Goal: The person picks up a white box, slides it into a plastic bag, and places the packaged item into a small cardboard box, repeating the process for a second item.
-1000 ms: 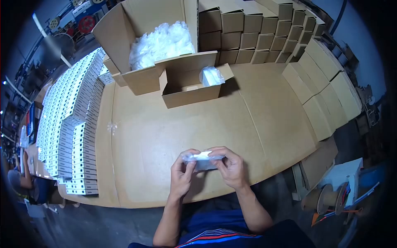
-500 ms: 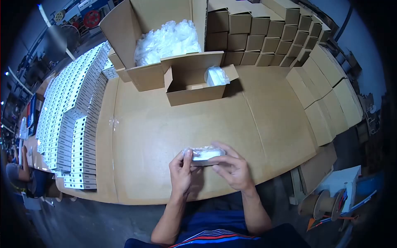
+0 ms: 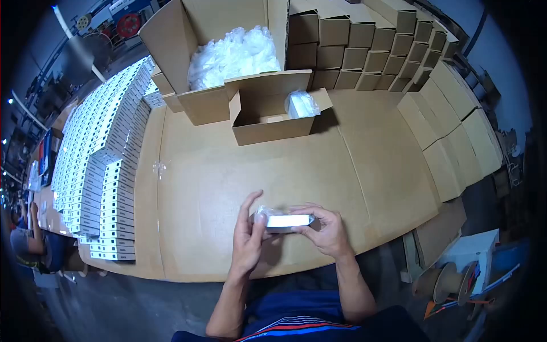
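A small white box (image 3: 289, 220) with clear plastic film on it is held above the near part of the table. My left hand (image 3: 247, 242) has its thumb pressed on the box's left end, with the index finger lifted away from it. At the other end, my right hand (image 3: 327, 231) pinches the box between thumb and fingers. Beyond both hands stands an open cardboard carton (image 3: 273, 134). A plastic-wrapped white box (image 3: 302, 105) sits at the right end inside that carton.
Stacks of white boxes (image 3: 117, 205) line the table's left side. A large open carton (image 3: 208, 108) holds a heap of clear plastic bags (image 3: 236, 57). Closed brown cartons (image 3: 359, 60) are piled at the back right. Another person (image 3: 34, 242) is at far left.
The white box has turned so its bright side faces me. My left index finger has lifted off it, and my right fingers have closed on its right end.
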Demonstrator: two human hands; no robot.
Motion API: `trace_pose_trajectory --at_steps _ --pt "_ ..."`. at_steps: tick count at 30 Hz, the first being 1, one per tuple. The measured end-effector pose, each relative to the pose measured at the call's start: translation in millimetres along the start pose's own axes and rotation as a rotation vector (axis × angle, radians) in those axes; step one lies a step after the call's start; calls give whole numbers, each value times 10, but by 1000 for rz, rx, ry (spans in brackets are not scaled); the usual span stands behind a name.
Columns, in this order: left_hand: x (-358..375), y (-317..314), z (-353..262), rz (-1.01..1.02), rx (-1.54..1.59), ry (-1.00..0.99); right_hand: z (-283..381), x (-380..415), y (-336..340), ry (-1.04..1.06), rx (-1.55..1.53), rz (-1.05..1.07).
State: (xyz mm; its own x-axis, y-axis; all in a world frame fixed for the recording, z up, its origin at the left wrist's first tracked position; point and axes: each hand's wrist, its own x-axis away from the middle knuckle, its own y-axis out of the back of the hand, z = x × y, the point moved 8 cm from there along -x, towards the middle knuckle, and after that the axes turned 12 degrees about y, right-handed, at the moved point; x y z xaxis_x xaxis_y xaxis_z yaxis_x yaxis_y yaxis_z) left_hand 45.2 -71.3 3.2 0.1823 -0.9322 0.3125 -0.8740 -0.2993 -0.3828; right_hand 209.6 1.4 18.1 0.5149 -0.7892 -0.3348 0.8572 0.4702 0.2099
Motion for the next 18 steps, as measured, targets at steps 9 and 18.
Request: trace_pose_trajectory --at_steps 9,18 --pt "27 -50 -12 106 -397 -97 361 -130 55 234 242 48" --pt "-49 -71 -125 64 -561 -236 686 -272 -46 487 457 403"
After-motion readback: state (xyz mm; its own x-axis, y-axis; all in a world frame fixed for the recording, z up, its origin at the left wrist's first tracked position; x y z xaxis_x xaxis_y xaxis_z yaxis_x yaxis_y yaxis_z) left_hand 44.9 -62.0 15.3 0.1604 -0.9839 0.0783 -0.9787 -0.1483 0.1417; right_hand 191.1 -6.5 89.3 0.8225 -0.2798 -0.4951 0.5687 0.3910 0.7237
